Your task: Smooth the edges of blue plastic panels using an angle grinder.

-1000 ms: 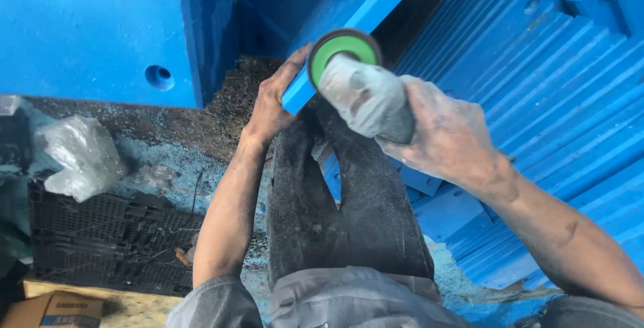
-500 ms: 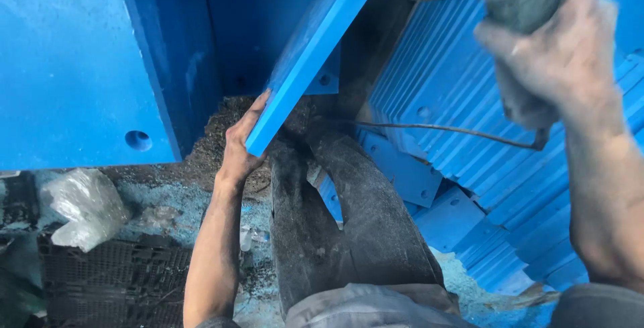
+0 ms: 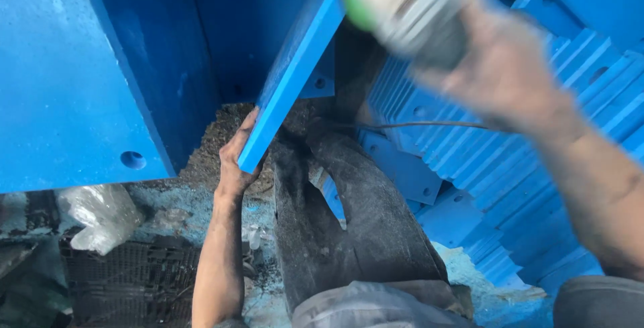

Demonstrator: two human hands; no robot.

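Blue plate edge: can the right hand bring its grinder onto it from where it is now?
Probably yes. The right hand holds the grinder just beside the blue plate with nothing between them; the left hand grips only the plate's lower end.

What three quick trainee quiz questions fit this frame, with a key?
1. True or false: the left hand grips the lower end of the blue plate.
2. What does the right hand hold? A) a power tool B) a brush C) a bag
3. What lies at lower left, beside the black crate?

Key: 1 true; 2 A, the blurred power tool with a green rim; 3 a crumpled plastic bag.
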